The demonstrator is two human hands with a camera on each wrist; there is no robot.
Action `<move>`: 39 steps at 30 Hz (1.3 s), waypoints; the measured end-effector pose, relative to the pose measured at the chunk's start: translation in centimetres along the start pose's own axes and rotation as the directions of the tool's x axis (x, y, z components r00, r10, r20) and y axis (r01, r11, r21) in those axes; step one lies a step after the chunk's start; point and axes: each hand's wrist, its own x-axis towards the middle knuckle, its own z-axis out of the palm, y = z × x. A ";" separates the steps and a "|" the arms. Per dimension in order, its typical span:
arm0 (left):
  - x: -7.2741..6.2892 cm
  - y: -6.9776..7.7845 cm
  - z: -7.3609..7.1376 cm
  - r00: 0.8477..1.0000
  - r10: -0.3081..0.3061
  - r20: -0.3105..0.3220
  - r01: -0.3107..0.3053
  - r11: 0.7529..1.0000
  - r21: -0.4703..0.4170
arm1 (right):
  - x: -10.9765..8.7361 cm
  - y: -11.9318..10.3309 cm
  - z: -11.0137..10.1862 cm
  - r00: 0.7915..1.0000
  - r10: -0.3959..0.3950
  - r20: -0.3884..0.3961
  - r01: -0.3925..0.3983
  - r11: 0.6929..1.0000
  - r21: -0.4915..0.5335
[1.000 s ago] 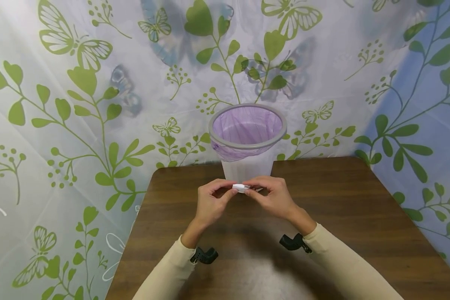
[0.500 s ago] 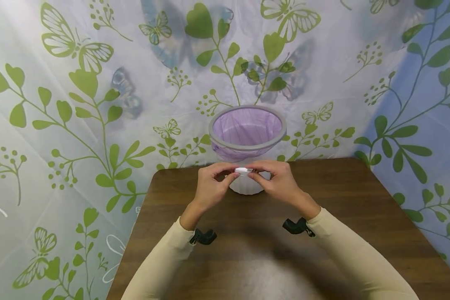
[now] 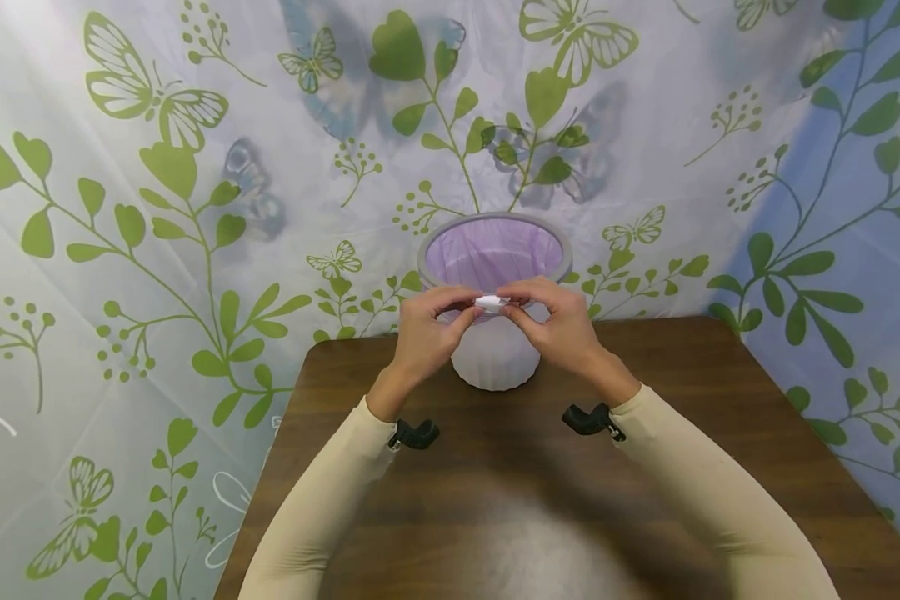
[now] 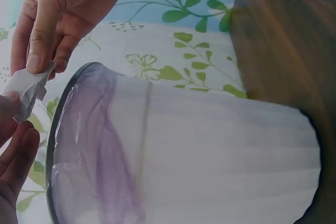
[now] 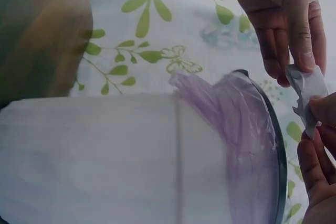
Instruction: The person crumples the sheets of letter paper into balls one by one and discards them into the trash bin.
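Observation:
A small folded piece of white paper [image 3: 491, 304] is held up between both hands, with creased, ragged edges in the wrist views. My left hand [image 3: 429, 335] pinches one end between thumb and fingers; my right hand [image 3: 566, 329] pinches the other end the same way. Behind the hands stands a white trash bin [image 3: 495, 358] with a grey rim, and the paper overlaps the front of that rim in the head view. A purple bag [image 3: 480, 250] lines the bin and folds over its edge. Fingers cover much of the paper.
The bin stands on a brown wooden table [image 3: 390, 517] near its far edge. Behind the table hangs a white curtain [image 3: 285, 100] with green leaves and butterflies. Dark wrist mounts [image 3: 588, 419] stick out from the sleeves.
Both hands have risen and moved forward together with the paper, from low in front of the bin to the height of its rim. Both keep pinching the paper.

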 end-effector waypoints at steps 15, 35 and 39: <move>4.6 -0.7 0.0 0.994 0.032 0.105 -0.061 0.957 0.283 | 3.3 2.0 -1.1 0.999 0.032 0.005 -0.031 0.987 -0.160; 6.5 -2.3 0.4 0.979 -0.079 0.190 -0.003 0.917 0.399 | 4.6 4.1 -0.6 0.992 0.107 0.068 -0.088 0.968 -0.235; 6.1 -2.4 0.2 0.977 -0.092 0.192 0.002 0.906 0.423 | 4.3 4.2 -0.5 0.991 0.103 0.084 -0.079 0.965 -0.249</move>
